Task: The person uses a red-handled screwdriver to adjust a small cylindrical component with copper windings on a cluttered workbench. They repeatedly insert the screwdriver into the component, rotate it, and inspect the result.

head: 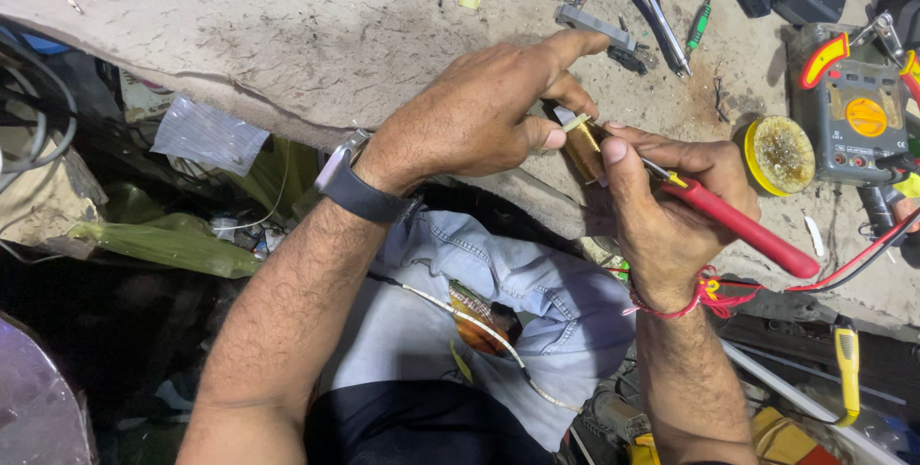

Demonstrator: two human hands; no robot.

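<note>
The left hand (479, 110) pinches a small copper wire coil (582, 147) between thumb and fingers, its grip closed tight to hold the coil steady just above the edge of the table (287, 34). The right hand (661, 206) has its grip wrapped shut around a red-handled probe (743, 228), held like a pen so the thin metal tip meets the coil. A yellow tin (778, 154) and a meter (858, 120) lie within reach on the right.

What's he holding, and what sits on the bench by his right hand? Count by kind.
Copper coil: 1
Red-handled soldering iron: 1
Yellow round tin: 1
Meter: 1
Total: 4
</note>
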